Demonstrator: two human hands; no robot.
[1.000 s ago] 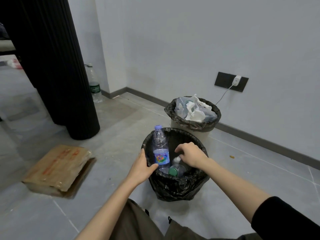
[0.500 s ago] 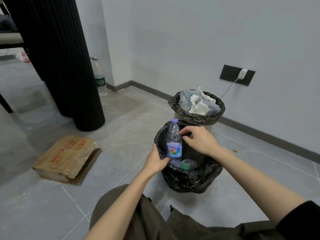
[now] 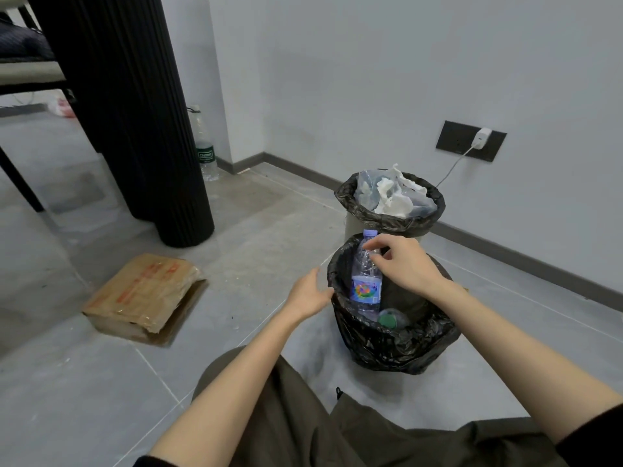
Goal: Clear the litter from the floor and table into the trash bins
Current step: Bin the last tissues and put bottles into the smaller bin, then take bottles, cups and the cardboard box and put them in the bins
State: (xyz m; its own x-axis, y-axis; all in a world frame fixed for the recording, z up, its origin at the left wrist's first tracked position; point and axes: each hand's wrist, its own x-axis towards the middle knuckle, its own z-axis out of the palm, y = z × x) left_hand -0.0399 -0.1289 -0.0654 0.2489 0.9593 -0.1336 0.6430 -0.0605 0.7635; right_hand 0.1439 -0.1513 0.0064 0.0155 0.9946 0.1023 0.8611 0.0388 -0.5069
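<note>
A clear water bottle [image 3: 365, 291] with a purple cap and a colourful label stands upright inside the near black-lined bin [image 3: 387, 347]. My right hand [image 3: 403, 264] reaches over the bin and pinches the bottle's upper part between fingertips and thumb. My left hand [image 3: 308, 296] hovers with relaxed fingers at the bin's left rim, its thumb at the liner. A second bottle with a green cap [image 3: 389, 320] lies lower in the same bin. Behind it, the far bin [image 3: 387, 219] holds crumpled white paper and clear plastic.
A flattened cardboard box [image 3: 145, 294] lies on the grey floor to the left. A black fluted column [image 3: 135, 129] stands behind it, with a large water bottle [image 3: 204, 150] by the wall corner. A charger cable hangs from the wall socket [image 3: 470, 140].
My right hand has risen from deep in the bin to the upright bottle's top. My left hand has eased off the rim a little. The view has moved closer.
</note>
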